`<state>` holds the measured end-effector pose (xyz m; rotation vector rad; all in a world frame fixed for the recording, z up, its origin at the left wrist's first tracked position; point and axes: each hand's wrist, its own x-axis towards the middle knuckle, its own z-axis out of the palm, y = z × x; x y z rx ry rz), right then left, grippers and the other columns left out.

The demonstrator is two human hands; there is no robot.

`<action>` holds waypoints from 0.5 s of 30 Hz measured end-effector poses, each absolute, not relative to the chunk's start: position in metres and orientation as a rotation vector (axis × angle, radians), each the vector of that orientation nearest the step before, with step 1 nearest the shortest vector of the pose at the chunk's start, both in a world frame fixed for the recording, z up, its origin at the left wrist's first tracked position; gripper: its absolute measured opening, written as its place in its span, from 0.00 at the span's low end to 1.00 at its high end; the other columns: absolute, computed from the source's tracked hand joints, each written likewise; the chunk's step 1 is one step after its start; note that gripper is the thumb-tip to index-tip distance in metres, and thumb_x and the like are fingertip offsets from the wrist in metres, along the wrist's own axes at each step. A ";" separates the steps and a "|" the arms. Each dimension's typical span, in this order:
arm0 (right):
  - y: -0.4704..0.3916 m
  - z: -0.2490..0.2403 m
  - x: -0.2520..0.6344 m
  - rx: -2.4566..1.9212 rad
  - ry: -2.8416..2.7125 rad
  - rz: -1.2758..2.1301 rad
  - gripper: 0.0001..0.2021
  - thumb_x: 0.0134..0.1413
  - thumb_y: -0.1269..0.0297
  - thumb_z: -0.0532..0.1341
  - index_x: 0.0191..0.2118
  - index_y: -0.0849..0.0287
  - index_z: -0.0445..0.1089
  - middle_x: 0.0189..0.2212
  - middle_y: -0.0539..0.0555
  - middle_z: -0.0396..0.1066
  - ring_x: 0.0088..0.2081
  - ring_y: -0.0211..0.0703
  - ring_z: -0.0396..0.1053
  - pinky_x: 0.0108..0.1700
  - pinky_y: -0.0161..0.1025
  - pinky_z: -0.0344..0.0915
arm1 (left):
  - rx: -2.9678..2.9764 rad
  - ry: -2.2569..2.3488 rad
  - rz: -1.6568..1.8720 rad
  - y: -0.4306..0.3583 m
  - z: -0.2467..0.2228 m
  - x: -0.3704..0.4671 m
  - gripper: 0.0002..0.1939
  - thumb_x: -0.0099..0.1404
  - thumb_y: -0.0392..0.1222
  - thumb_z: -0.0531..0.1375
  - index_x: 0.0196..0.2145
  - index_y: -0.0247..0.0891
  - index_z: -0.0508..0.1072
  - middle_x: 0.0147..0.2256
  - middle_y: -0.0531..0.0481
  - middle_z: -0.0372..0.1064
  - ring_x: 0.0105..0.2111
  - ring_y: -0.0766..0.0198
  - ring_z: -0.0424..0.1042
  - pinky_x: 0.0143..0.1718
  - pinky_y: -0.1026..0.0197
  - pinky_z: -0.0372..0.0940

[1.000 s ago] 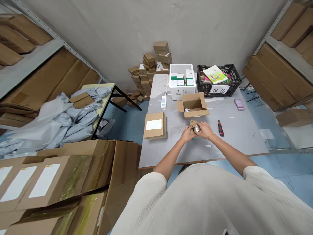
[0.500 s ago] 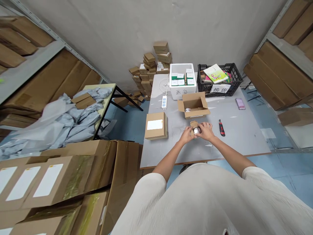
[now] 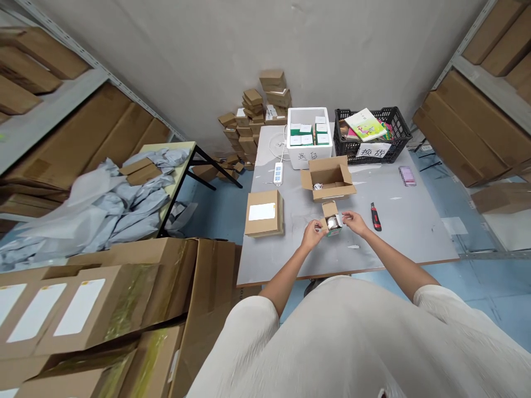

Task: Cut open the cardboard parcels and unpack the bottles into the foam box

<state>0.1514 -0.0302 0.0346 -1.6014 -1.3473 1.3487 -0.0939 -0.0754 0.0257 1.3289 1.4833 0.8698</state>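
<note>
A small green-and-white box (image 3: 334, 232) stands on the table between my hands with its top flaps up. Inside it sits a shiny silvery round object (image 3: 332, 222). My left hand (image 3: 314, 234) is closed with its fingertips at the box's left flap. At the right flap, my right hand (image 3: 354, 223) has its thumb and fingers pinched together. Just behind stands an open cardboard carton (image 3: 329, 193) with crumpled white material in its left corner. To the right of my right hand lies a red and black box cutter (image 3: 376, 216).
On the table (image 3: 269, 260) are a closed cardboard box (image 3: 264, 214), a power strip (image 3: 278, 173), a white foam box (image 3: 310, 157) of small green boxes, a black crate (image 3: 373, 152) with books, and a phone (image 3: 407, 176). Stacked cartons (image 3: 124, 298) stand close on the left.
My hands have moved apart from over the silvery object to the small box's sides. The object now sits lower in the box, and the box's flaps show upright.
</note>
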 end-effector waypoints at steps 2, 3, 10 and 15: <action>-0.029 0.030 0.148 -1.593 -1.337 1.382 0.20 0.46 0.60 0.71 0.47 0.58 0.76 0.38 0.54 0.79 0.35 0.41 0.73 0.41 0.42 0.75 | 1.309 1.446 0.917 -0.073 0.029 -0.090 0.17 0.55 0.38 0.73 0.40 0.41 0.72 0.47 0.46 0.77 0.44 0.58 0.78 0.48 0.54 0.72; -0.028 0.027 0.147 -1.597 -1.332 1.395 0.21 0.45 0.61 0.72 0.47 0.58 0.76 0.39 0.55 0.79 0.34 0.41 0.73 0.40 0.41 0.75 | 1.289 1.419 0.935 -0.071 0.031 -0.087 0.19 0.55 0.38 0.73 0.43 0.41 0.73 0.48 0.46 0.77 0.44 0.58 0.78 0.48 0.55 0.72; -0.027 0.019 0.147 -1.571 -1.331 1.444 0.27 0.44 0.61 0.72 0.54 0.57 0.75 0.50 0.58 0.77 0.30 0.36 0.70 0.37 0.41 0.75 | 1.321 1.353 0.968 -0.076 0.044 -0.080 0.31 0.61 0.33 0.66 0.60 0.45 0.65 0.49 0.48 0.79 0.50 0.60 0.79 0.57 0.52 0.71; -0.026 0.023 0.145 -1.501 -1.333 1.449 0.29 0.41 0.62 0.69 0.54 0.57 0.75 0.52 0.58 0.76 0.28 0.34 0.67 0.37 0.40 0.72 | 1.460 1.325 0.881 -0.074 0.046 -0.082 0.25 0.64 0.29 0.60 0.57 0.44 0.68 0.52 0.46 0.80 0.57 0.56 0.77 0.60 0.48 0.69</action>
